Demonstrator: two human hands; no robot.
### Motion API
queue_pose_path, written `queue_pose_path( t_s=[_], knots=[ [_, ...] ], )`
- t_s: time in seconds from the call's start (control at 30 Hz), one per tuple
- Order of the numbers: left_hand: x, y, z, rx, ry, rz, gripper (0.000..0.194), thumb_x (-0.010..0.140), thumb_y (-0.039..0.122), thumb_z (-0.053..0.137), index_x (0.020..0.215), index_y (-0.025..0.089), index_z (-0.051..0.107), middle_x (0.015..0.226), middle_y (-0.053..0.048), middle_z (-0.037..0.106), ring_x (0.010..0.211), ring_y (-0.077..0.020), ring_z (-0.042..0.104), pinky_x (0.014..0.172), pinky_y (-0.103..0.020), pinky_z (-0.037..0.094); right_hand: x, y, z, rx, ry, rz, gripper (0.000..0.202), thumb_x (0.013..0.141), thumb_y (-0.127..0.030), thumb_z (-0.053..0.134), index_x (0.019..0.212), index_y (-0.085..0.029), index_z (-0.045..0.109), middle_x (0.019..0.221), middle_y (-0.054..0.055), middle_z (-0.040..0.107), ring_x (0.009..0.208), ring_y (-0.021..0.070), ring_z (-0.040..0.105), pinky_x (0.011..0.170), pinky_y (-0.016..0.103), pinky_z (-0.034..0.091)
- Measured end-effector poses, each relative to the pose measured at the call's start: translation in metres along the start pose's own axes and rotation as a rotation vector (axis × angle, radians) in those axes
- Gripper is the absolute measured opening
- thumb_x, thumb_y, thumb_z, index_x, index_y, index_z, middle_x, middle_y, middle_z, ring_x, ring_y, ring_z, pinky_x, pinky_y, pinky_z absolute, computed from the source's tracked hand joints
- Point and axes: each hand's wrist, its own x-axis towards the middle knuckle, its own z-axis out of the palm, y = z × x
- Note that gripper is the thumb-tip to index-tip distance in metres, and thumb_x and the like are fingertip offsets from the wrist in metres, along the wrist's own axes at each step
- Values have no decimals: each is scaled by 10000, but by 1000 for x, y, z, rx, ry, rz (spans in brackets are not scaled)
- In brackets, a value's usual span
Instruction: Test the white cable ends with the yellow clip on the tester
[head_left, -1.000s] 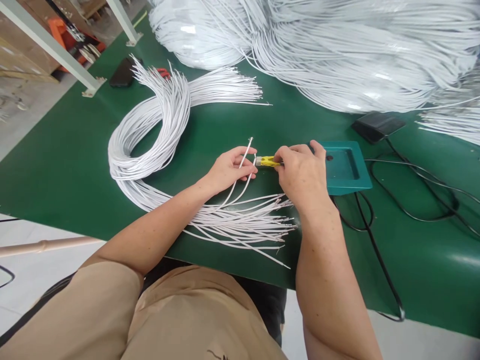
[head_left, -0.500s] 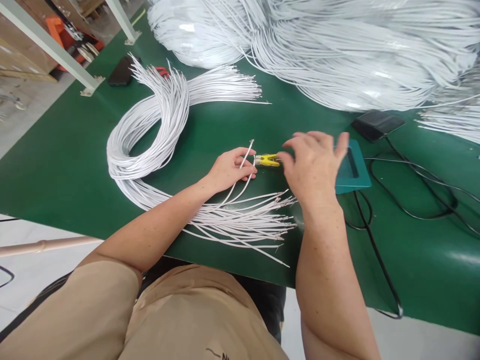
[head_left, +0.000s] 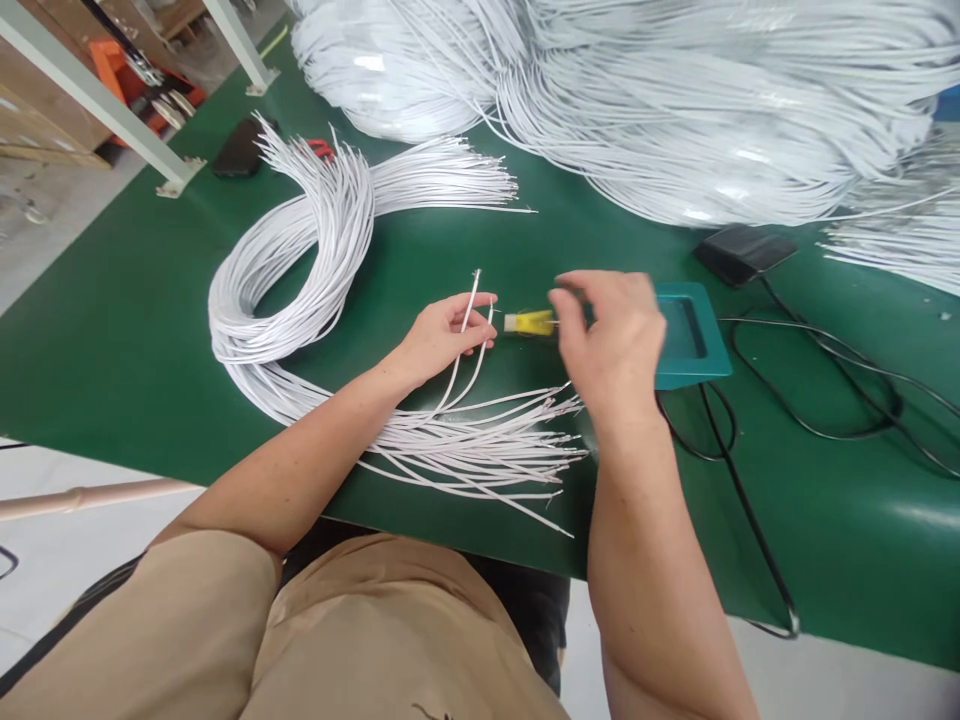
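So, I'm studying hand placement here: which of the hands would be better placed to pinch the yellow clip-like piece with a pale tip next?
Right, probably: the right hand is half-open close beside the yellow clip-like piece, while the left hand holds two thin white wires.

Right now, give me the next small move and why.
I'd probably turn one of the two white wires in the left hand toward the yellow piece: both tips point toward the picture's top edge, and a gap parts them from that piece.
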Motion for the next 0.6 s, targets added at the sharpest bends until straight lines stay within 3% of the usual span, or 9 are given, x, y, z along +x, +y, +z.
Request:
queue_pose_path(
  t_s=[0.1,0.2,0.3,0.4,0.47,0.6],
  knots=[
    [1,-1,-1,-103,-3,8,395,685,216,789,1046,111,669,804,-2,652,716,-84,615,684,-199,478,-6,-25,5,256,-318,-292,239,967,-283,528,936,-186,745,939,56,736,895,194,625,819,317,471],
    [0,-2,-2,-141,17,18,338,685,230,802,978,118,678,834,-3,649,727,-76,590,738,-207,481,-15,-45,14,201,-539,-445,211,923,-188,565,832,-151,752,907,81,735,977,217,621,856,322,455],
    [-2,0,-4,-118,30,20,333,777,367,759,1022,147,708,911,-27,645,778,-87,575,690,-190,456,-19,-54,17,76,-673,-360,214,904,-189,567,801,-150,751,825,107,720,857,237,620,733,340,437],
    [-4,2,-5,-157,-2,43,364,873,483,643,1030,166,726,872,-29,594,775,-90,542,644,-180,429,-15,-50,13,189,-840,-108,221,882,-212,580,703,-191,708,704,55,689,634,175,568,591,303,370],
    [-5,3,-4,-162,-44,70,394,901,508,592,1038,162,721,817,-23,563,731,-93,524,633,-193,425,-9,-42,10,324,-795,56,259,870,-182,555,634,-191,662,632,20,665,598,145,555,598,283,368],
    [-10,3,2,129,-75,175,413,939,517,515,965,145,691,732,-11,550,665,-104,521,646,-225,416,1,-24,12,557,-318,386,225,880,-276,532,738,-189,684,613,-8,639,593,127,540,622,272,395]
  ],
)
